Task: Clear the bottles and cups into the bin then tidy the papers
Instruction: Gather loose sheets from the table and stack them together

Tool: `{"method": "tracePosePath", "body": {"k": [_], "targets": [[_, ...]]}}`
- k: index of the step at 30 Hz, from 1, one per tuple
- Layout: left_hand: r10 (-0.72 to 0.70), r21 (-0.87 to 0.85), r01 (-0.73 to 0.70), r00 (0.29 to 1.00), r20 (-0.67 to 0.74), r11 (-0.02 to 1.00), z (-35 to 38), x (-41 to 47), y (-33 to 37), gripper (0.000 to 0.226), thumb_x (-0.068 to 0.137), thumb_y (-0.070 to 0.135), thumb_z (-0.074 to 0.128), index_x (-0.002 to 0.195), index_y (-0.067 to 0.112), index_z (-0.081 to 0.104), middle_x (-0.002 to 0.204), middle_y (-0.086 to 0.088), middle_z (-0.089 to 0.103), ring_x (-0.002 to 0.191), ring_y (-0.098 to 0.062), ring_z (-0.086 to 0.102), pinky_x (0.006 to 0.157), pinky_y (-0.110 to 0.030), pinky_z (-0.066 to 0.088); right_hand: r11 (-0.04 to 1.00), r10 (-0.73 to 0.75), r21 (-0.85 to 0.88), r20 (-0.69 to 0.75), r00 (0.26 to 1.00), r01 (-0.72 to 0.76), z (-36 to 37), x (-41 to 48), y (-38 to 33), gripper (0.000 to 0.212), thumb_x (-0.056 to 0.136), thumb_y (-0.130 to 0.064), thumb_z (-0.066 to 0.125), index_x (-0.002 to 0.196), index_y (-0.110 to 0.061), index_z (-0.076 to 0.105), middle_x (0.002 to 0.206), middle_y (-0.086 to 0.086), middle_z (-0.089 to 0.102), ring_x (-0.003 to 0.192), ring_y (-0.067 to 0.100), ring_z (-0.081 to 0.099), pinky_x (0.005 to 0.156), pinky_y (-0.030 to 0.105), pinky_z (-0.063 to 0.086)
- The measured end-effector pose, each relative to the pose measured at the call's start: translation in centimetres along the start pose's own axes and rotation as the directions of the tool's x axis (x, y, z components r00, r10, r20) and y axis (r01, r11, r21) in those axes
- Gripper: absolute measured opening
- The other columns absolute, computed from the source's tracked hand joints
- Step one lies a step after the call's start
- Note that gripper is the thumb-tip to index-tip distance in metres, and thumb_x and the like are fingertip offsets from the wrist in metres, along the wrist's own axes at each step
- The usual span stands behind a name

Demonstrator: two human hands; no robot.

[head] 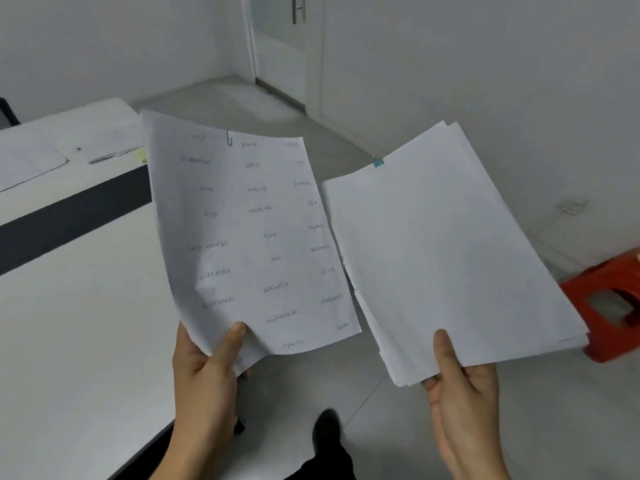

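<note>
My left hand (204, 368) pinches the near edge of a clipped paper sheet (249, 230) covered in handwritten words, thumb on top; a paperclip sits at its far edge. My right hand (460, 382) holds a thick stack of blank white papers (446, 258) by its near corner, thumb on top and fingers under it. A small blue clip shows at the stack's far edge. Both bundles are held up in the air, side by side, beyond the edge of the white table (76, 323). More papers (104, 136) lie on the table's far end.
A dark strip (69, 216) runs across the table. A red plastic stool (609, 303) stands on the floor at the right. A white door (287, 46) is in the far wall. My dark shoe (325, 431) is on the grey floor below.
</note>
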State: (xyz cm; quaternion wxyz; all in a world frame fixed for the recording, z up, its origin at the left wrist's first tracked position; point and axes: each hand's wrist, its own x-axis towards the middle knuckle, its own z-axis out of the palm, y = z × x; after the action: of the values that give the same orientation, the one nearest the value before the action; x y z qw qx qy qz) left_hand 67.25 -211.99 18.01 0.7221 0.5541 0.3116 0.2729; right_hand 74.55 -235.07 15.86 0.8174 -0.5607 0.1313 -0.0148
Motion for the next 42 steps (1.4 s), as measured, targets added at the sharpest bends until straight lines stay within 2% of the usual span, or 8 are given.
{"method": "tracePosePath", "body": {"k": [3,7,15,20,26,31,36,42], "targets": [[0.040,0.041,-0.040,0.999,0.018,0.998,7.0,5.5,0.5,0.030,0.093,-0.004,0.056,0.117,0.013,0.057,0.085,0.003,0.063,0.064,-0.017,0.054,0.049,-0.030,0.042,1.000,0.003,-0.015,-0.004,1.000,-0.003,1.6,7.9,-2.3,0.036,0.100,-0.008,0.052,0.131,-0.026,0.060,0.119,-0.004,0.074,0.102,0.012,0.072,0.069,0.025,0.060],[0.058,0.060,-0.060,0.998,0.020,0.996,16.0,12.0,1.8,0.031,0.093,-0.003,0.056,0.103,0.026,0.059,0.079,0.008,0.060,0.069,-0.024,0.046,0.053,-0.035,0.036,1.000,-0.009,-0.020,-0.003,1.000,0.009,3.9,18.0,-5.4,0.034,0.100,-0.010,0.054,0.125,-0.030,0.062,0.117,-0.004,0.074,0.101,0.013,0.073,0.068,0.027,0.060],[0.031,0.086,-0.024,0.997,-0.075,0.996,31.8,24.4,-0.5,0.037,0.095,0.003,0.058,0.117,0.033,0.060,0.092,0.015,0.069,0.088,-0.021,0.062,0.062,-0.036,0.049,0.998,0.043,0.043,0.047,0.998,-0.046,8.0,40.3,-5.9,0.039,0.098,-0.011,0.055,0.133,-0.028,0.059,0.123,-0.001,0.072,0.110,0.019,0.070,0.070,0.031,0.060],[0.035,0.053,-0.023,0.971,-0.235,0.998,38.7,30.6,-0.9,0.043,0.093,0.000,0.060,0.131,0.021,0.057,0.106,-0.007,0.066,0.089,-0.026,0.058,0.058,-0.030,0.047,0.989,0.145,-0.068,0.228,0.963,-0.133,13.6,53.4,-7.2,0.040,0.097,-0.019,0.058,0.135,-0.032,0.057,0.121,-0.007,0.071,0.106,0.017,0.071,0.068,0.031,0.060],[0.052,0.007,-0.056,0.846,-0.531,0.998,40.4,36.8,0.4,0.040,0.092,0.001,0.062,0.112,0.035,0.063,0.093,0.002,0.072,0.069,-0.012,0.065,0.046,-0.028,0.046,0.969,0.237,-0.175,0.446,0.863,-0.176,25.5,63.1,-6.6,0.038,0.097,-0.016,0.057,0.131,-0.033,0.059,0.116,-0.011,0.073,0.101,0.011,0.071,0.064,0.028,0.059],[0.018,-0.053,-0.075,0.727,-0.687,0.996,39.4,44.2,0.0,0.041,0.093,0.003,0.062,0.115,0.038,0.060,0.096,0.012,0.075,0.080,-0.017,0.067,0.056,-0.035,0.050,0.948,0.308,-0.250,0.581,0.753,-0.195,36.3,67.3,-1.4,0.036,0.099,-0.009,0.055,0.119,-0.037,0.065,0.110,-0.012,0.075,0.092,0.005,0.073,0.062,0.031,0.061],[0.024,-0.086,-0.121,0.701,-0.712,0.989,36.6,54.9,1.7,0.043,0.095,0.001,0.057,0.118,0.037,0.060,0.101,0.016,0.075,0.086,-0.007,0.071,0.054,-0.020,0.053,0.937,0.338,-0.294,0.639,0.691,-0.186,48.2,69.9,3.2,0.036,0.099,-0.010,0.055,0.121,-0.037,0.064,0.115,-0.010,0.073,0.094,0.007,0.072,0.061,0.032,0.061],[0.052,-0.054,-0.139,0.666,-0.744,0.989,33.8,67.6,5.7,0.038,0.096,0.006,0.059,0.126,0.030,0.057,0.108,0.010,0.070,0.101,-0.015,0.065,0.057,-0.019,0.052,0.934,0.351,-0.305,0.673,0.650,-0.188,61.1,73.4,5.3,0.039,0.100,-0.010,0.054,0.131,-0.032,0.060,0.119,-0.005,0.071,0.100,0.017,0.069,0.059,0.031,0.061]]}}
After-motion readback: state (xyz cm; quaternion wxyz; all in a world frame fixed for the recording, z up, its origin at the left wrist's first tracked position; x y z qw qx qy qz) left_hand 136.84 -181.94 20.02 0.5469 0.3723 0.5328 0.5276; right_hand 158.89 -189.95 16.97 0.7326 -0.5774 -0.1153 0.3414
